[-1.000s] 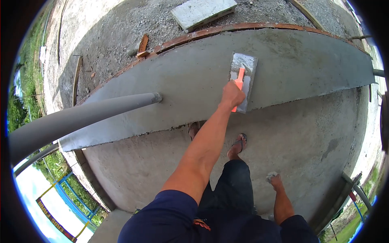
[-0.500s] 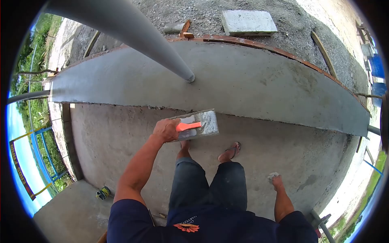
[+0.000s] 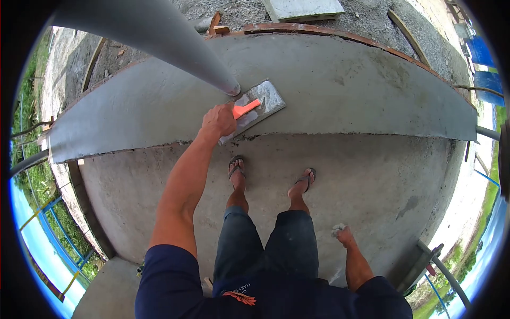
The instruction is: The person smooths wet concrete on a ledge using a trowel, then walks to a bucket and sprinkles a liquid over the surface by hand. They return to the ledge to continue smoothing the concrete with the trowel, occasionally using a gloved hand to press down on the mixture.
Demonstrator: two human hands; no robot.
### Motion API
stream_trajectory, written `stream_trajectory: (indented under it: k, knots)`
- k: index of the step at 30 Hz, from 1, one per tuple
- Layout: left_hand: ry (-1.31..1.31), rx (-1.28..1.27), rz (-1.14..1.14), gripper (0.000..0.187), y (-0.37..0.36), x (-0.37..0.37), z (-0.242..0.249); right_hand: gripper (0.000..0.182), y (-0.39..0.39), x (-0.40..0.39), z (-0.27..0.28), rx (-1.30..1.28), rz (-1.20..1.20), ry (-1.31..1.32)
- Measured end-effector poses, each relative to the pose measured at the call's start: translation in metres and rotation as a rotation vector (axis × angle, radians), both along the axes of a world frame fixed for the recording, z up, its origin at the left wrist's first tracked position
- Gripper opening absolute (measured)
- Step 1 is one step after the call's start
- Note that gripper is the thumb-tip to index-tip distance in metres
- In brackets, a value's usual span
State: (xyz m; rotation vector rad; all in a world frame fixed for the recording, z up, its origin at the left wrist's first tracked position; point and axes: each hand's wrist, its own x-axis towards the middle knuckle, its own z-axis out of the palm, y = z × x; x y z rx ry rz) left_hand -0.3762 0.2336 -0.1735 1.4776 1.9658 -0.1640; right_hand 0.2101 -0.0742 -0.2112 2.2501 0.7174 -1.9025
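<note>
Concrete (image 3: pixel 329 101), grey and smooth with a faint sheen and a few darker, rougher patches, is spread in a broad band whose far side is bowed and whose near edge is ragged. A flat rectangular metal trowel (image 3: pixel 272 99) is held slantwise across the near part, just beside the foot of a thick grey cylindrical pole (image 3: pixel 175 50); its plate is crusted with pale residue. The trowel's orange handle (image 3: pixel 247 109) is gripped by the left hand (image 3: pixel 219 120), with the fingers wrapped around it. The right hand (image 3: pixel 343 234) is held low, well apart from the trowel, above a matt, stained grey floor (image 3: pixel 366 181); its fingers are coated in whitish grey, and whether they are closed on anything cannot be told. Dark thong sandals (image 3: pixel 307 179) are worn on both feet, planted on the floor. The bowed side is bordered by a narrow reddish-brown wooden strip (image 3: pixel 353 36). Beyond it, coarse grey gravel (image 3: pixel 366 21) is strewn, on which a pale rectangular concrete block (image 3: pixel 304 8) and a slim weathered wooden plank (image 3: pixel 409 38) are set.
</note>
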Motion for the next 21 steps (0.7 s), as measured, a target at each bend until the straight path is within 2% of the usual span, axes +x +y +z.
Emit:
stream_trajectory:
  k: [2,4,6,8,11,13,15,17,18,19,20,21]
  knots:
    - [-0.04,0.064,0.062,0.026,-0.002,0.008,-0.005,0.018,-0.007,0.01,-0.002,-0.008,-0.019,0.01]
    - [-0.067,-0.103,0.028,0.026,-0.002,0.047,0.01,0.018,-0.005,0.016,-0.003,-0.021,-0.054,0.003]
    - [-0.15,-0.143,-0.042,0.027,-0.015,0.104,0.007,0.018,0.002,0.02,-0.001,-0.02,-0.05,-0.005]
    - [-0.233,-0.101,-0.192,0.026,-0.036,0.168,0.0,0.018,0.014,0.019,0.006,-0.011,0.001,-0.015]
    - [-0.419,-0.011,-0.172,0.024,-0.081,0.225,0.017,0.018,0.035,0.028,0.029,0.027,-0.124,-0.02]
    - [-0.469,-0.14,-0.044,0.026,-0.106,0.215,0.045,0.018,0.003,0.099,0.006,0.293,0.186,0.191]
    - [-0.525,-0.121,0.204,0.035,-0.145,0.176,0.062,0.018,0.017,0.111,0.002,0.259,0.236,0.189]
    - [-0.719,-0.11,0.428,0.04,-0.183,0.115,0.068,0.018,0.037,0.091,0.026,-0.071,0.03,-0.073]
    - [-0.853,-0.092,0.595,0.039,-0.2,0.083,0.068,0.018,0.047,0.081,0.026,-0.078,0.055,-0.073]
    - [-1.084,-0.186,0.834,0.034,-0.197,0.049,0.094,0.018,0.054,0.07,0.028,-0.085,0.076,-0.077]
    - [-1.21,0.005,0.866,0.031,-0.2,0.024,0.091,0.018,0.061,0.059,0.031,-0.092,0.094,-0.085]
    - [-1.244,0.107,1.047,0.03,-0.195,0.006,0.087,0.019,0.07,0.044,0.031,-0.085,0.157,-0.067]
